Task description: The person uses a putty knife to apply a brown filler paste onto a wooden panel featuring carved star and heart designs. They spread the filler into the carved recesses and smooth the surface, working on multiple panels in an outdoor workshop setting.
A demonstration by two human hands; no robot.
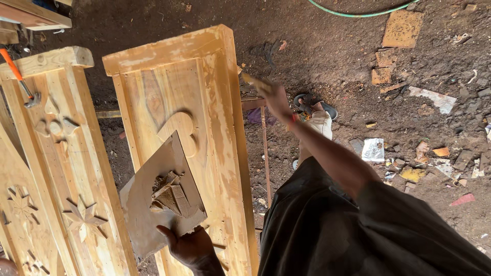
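My left hand (190, 247) grips the near corner of a flat grey-brown board (146, 197) that carries a lump of brown wood filler (171, 197). It rests on a pale carved wooden door panel (204, 92) smeared with filler. My right hand (276, 97) is stretched out past the panel's right edge and holds a small flat putty blade (255, 81), blurred, beside that edge.
Two more carved panels (61, 153) lie to the left, with an orange-handled hammer (20, 79) on one. The dirt floor on the right holds brick pieces (401, 28), paper scraps and a green hose (358, 13). My sandalled foot (314, 105) stands below the right hand.
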